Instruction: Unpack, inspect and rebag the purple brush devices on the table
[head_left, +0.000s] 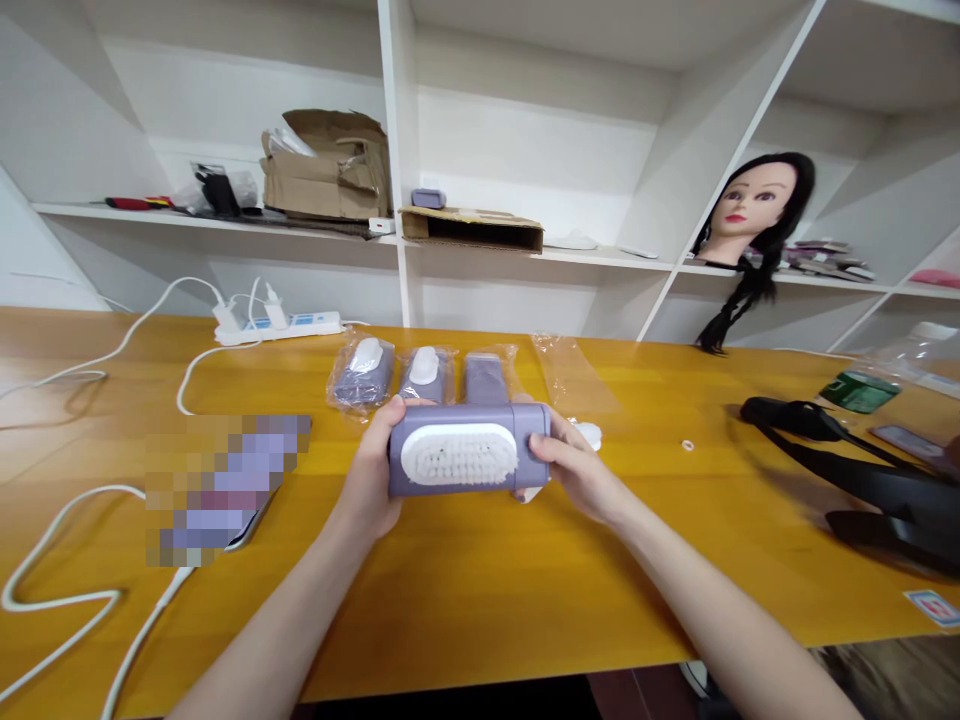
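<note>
Between my two hands is a purple rounded block with a white oval bristle brush [457, 456] on the side facing me, held level above the table. My left hand [373, 468] grips its left end, thumb on the top edge. The right end is held by my right hand [581, 462], with the thumb pressed on the front near a seam. Fingers behind the block are mostly hidden. Just beyond stand similar purple pieces in clear plastic: one at the left [365, 372], a middle one [426, 374] and a right one [486, 378]. A small white piece [589, 435] lies past my right hand.
A phone [247, 485] with a white cable lies at left. Behind it sits a power strip [300, 326]. Clear plastic bag [574, 375], small ring [687, 445], black strapped object [862, 470] and bottle [870, 385] are toward the right. Shelves hold cardboard [330, 170] and a mannequin head [754, 205].
</note>
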